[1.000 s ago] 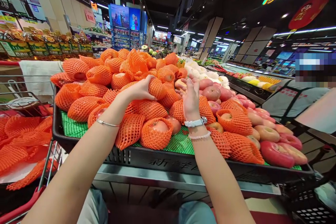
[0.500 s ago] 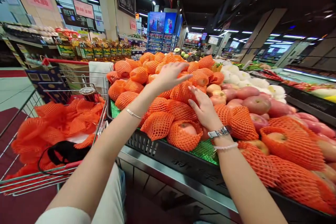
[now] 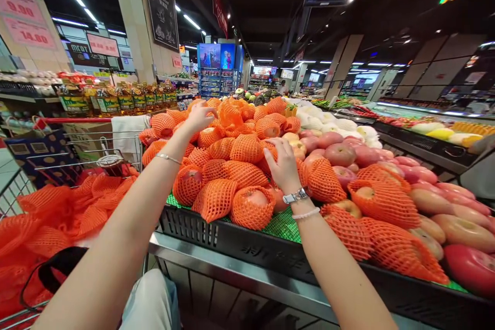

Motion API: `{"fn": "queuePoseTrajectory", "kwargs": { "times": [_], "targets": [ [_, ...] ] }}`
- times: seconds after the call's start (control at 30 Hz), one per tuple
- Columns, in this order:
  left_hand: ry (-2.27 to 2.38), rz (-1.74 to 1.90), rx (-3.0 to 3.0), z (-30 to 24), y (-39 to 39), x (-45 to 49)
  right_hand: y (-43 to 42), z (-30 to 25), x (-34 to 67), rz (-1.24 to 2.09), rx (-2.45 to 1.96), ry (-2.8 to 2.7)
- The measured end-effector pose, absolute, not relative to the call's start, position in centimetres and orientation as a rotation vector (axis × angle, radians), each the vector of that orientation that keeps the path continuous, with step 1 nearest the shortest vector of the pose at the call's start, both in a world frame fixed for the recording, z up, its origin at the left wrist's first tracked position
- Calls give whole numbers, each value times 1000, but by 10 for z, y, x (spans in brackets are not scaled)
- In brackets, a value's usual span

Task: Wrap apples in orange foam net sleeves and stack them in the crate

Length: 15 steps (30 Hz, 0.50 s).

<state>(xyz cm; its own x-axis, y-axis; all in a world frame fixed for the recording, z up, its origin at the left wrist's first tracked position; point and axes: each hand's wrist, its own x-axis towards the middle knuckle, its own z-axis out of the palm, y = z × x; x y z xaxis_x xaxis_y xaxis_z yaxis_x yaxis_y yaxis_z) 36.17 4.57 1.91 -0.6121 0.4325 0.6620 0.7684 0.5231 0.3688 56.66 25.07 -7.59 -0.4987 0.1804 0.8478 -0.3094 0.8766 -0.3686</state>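
Observation:
A heap of apples in orange foam nets [image 3: 235,165] fills a black crate [image 3: 240,240] lined with green mesh. My left hand [image 3: 199,116] reaches to the far left top of the heap, its fingers curled over a netted apple [image 3: 211,134]. My right hand [image 3: 284,165], with a watch and a bead bracelet on the wrist, lies at the middle of the heap. Its fingertips pinch the net of another netted apple [image 3: 266,152]. Bare red apples [image 3: 340,153] lie just to the right of that hand.
A shopping cart [image 3: 73,129] at the left holds several empty orange nets [image 3: 46,211], a black strap and a white cloth. A steel ledge [image 3: 232,268] runs below the crate. Bottles line shelves at the far left. More produce bins stretch to the right.
My left hand has moved left and back along the top of the heap and closed on a netted apple. My right hand has gone from lying flat to pinching a net.

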Motion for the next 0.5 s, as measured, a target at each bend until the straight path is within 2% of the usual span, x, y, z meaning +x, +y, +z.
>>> {"fn": "queuePoseTrajectory", "kwargs": {
  "times": [0.1,0.3,0.5],
  "targets": [
    [-2304,-864,-1038,16,83,366,254,-78,566,588,83,-2036],
    [-2177,-62,-1120,10,106,367,253,-73,569,537,93,-2094],
    [-2215,-77,-833,13,102,376,252,-69,571,540,47,-2091]
  ]
}}
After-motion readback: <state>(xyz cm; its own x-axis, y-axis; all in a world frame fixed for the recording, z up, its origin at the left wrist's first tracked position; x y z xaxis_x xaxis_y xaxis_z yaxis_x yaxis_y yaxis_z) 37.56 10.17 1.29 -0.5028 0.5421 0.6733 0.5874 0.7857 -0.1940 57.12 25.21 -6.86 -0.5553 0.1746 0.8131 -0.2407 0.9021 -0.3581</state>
